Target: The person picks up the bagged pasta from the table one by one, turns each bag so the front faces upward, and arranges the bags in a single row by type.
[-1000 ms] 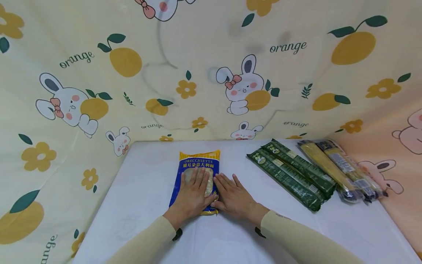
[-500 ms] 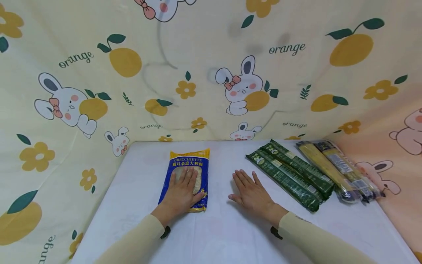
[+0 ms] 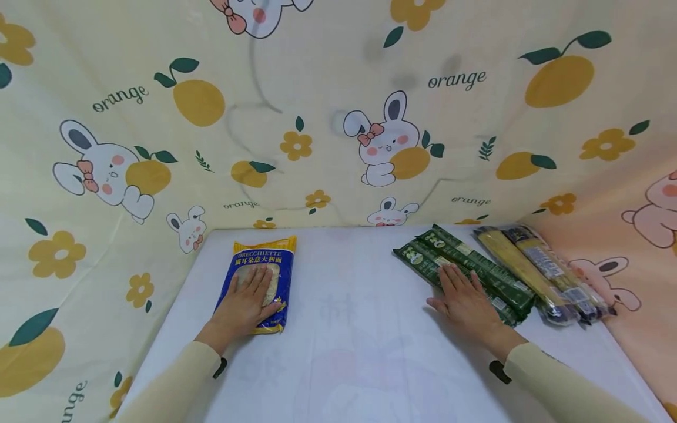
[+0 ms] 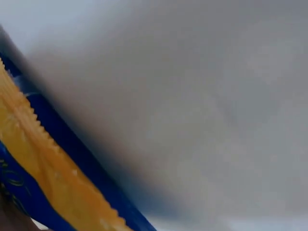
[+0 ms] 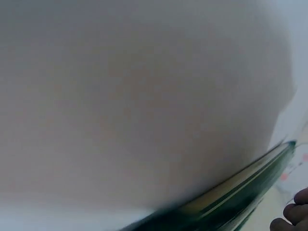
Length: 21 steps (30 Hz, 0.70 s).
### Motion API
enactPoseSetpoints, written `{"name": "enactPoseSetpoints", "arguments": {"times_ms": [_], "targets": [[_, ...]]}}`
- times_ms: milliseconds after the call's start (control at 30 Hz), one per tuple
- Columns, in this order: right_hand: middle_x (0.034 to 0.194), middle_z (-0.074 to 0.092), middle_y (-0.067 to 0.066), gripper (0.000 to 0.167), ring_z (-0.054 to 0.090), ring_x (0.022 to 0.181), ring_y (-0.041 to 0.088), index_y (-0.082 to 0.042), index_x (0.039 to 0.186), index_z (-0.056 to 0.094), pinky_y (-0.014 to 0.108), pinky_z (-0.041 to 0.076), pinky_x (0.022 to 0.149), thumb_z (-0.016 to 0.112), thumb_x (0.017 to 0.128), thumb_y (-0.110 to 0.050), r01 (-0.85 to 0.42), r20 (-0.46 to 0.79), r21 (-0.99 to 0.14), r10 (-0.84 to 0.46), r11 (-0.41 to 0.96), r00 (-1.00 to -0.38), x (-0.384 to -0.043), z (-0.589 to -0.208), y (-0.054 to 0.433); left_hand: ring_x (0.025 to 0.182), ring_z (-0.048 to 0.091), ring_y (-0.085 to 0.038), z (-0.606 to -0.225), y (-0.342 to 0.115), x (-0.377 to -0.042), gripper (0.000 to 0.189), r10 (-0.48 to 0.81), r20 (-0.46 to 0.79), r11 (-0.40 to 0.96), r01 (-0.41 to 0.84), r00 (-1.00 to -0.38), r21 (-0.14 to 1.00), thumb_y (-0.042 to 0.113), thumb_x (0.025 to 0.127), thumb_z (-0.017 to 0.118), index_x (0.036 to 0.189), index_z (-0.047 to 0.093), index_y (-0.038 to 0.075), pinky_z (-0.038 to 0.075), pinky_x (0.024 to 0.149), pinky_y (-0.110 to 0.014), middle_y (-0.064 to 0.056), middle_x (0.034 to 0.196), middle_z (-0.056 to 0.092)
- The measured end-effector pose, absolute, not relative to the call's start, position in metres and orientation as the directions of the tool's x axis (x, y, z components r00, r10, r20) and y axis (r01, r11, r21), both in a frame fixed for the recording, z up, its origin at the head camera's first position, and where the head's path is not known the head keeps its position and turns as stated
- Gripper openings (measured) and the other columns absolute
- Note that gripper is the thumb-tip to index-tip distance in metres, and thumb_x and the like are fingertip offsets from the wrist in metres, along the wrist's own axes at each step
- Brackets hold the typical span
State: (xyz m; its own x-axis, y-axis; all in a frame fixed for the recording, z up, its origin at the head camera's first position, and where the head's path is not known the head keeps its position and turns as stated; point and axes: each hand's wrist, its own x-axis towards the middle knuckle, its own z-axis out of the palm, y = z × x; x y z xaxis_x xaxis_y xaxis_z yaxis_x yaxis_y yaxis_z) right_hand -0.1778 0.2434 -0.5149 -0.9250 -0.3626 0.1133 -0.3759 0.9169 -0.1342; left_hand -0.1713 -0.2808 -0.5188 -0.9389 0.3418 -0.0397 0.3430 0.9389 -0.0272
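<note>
On the left of the table lies a blue and yellow bag of orecchiette pasta (image 3: 282, 276). My left hand (image 3: 245, 305) rests flat on its front, fingers straight over the clear window. The bag's yellow serrated edge (image 4: 57, 168) fills the lower left of the left wrist view. On the right, my right hand (image 3: 468, 302) has its fingers straight and overlaps the near one of two long dark green pasta packs (image 3: 481, 258). In the right wrist view a green pack (image 5: 245, 192) runs along the bottom, with the fingertips (image 5: 296, 211) at the corner.
Two clear packs of long yellow pasta (image 3: 520, 264) lie to the right of the green packs. A white cloth covers the table (image 3: 338, 352). Behind and on both sides hangs a curtain (image 3: 317, 117) printed with rabbits and oranges.
The orecchiette bag has slid left under my left hand. My right hand has left the bag's side and moved right to the green packs.
</note>
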Motion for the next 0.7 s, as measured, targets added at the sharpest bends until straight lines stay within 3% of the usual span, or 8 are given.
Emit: {"name": "enactPoseSetpoints", "arguments": {"times_ms": [333,700], "targets": [[0.169,0.024,0.032,0.085,0.022,0.156,0.053,0.008,0.163,0.026,0.071,0.019,0.122,0.051,0.109,-0.053,-0.316,0.007,-0.164,-0.319,0.935,-0.948,-0.171,-0.529,0.281,0.163,0.015,-0.040,-0.521,-0.330,-0.173,0.087,0.322,-0.028,0.947,0.322,-0.946,0.023,0.063,0.108,0.041,0.168,0.020,0.003,0.008,0.128,-0.065,-0.017,0.176,0.019],[0.172,0.012,0.031,0.088,0.005,0.156,0.060,0.006,0.166,0.014,0.073,0.009,0.123,0.044,0.111,-0.055,-0.279,-0.059,-0.239,-0.300,0.930,-0.952,-0.169,-0.536,0.282,0.162,0.010,-0.043,-0.515,-0.351,-0.172,0.084,0.265,-0.096,0.964,0.260,-0.960,0.055,0.055,0.109,0.044,0.168,0.016,0.003,0.003,0.128,-0.066,-0.020,0.176,0.013]]}}
